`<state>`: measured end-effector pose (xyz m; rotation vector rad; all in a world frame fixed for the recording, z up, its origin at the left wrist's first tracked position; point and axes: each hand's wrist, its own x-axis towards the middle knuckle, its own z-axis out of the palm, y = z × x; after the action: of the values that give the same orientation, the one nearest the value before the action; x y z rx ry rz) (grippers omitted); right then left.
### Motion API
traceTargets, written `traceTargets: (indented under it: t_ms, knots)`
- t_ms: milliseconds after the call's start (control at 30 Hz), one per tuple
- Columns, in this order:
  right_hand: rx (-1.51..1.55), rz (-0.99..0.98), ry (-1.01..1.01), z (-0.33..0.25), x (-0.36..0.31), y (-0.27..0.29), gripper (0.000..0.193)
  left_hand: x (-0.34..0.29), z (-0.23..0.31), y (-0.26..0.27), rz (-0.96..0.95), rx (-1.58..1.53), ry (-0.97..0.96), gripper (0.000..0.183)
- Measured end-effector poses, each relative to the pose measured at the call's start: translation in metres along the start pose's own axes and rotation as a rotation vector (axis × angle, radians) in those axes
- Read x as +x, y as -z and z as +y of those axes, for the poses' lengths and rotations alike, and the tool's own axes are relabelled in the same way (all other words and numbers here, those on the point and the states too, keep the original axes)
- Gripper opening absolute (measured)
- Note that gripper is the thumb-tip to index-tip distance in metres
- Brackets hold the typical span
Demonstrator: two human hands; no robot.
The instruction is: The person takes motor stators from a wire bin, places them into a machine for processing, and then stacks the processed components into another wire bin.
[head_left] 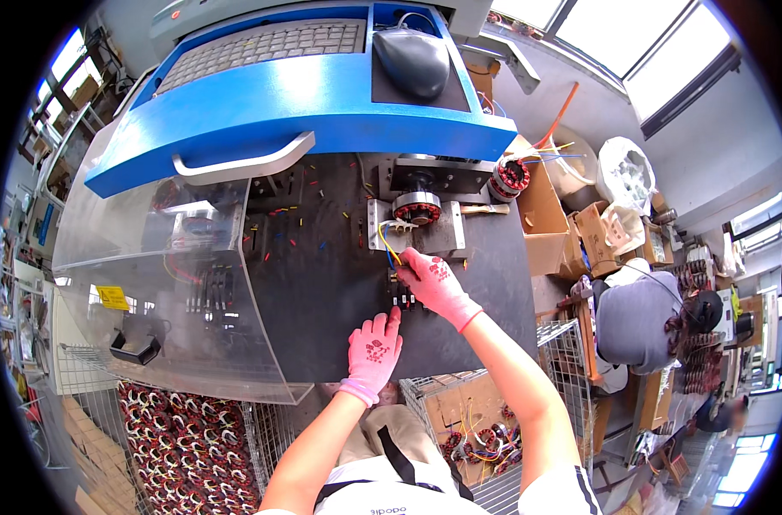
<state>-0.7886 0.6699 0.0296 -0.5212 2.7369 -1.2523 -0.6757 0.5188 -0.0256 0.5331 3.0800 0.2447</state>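
My right hand [434, 279], in a pink glove, pinches the thin yellow and blue wires [388, 245] between thumb and fingers. They run down from a wound motor stator [416, 209] with red and white on its ring, held on a metal fixture. Just below the wires sits a row of black clip terminals [403, 299] on the dark tabletop. My left hand [374, 350], gloved in pink too, has its index finger stretched to the near edge of these terminals. Its other fingers lie loosely extended, with nothing visible in them. The wire ends are hidden by my right fingers.
A blue keyboard tray [322, 90] overhangs the dark table [314, 300]. A clear hinged cover [168, 292] stands at left. Another stator [509, 178] and a brush [485, 209] lie right. Stators fill a wire basket [256, 429] below; a person [640, 318] sits at right.
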Motion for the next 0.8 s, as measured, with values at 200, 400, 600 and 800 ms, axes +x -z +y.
traceTargets:
  t_ms: [200, 400, 600, 800]
  knots:
    - [-0.061, 0.042, 0.021, 0.004, -0.002, -0.012, 0.013, 0.000, -0.003, -0.002, 0.014, -0.006, -0.003, 0.059]
    - [-0.154, 0.132, 0.050, 0.001, -0.008, -0.018, 0.019, -0.017, -0.001, 0.021, 0.266, -0.522, 0.036, 0.058]
    - [0.566, -0.244, 0.005, -0.102, -0.057, -0.041, 0.051, -0.089, -0.016, 0.064, -0.318, -0.938, 0.058, 0.046]
    - [0.570, -0.389, 0.038, -0.159, -0.086, -0.133, 0.036, -0.165, -0.052, 0.049, -0.562, -0.710, 0.201, 0.047]
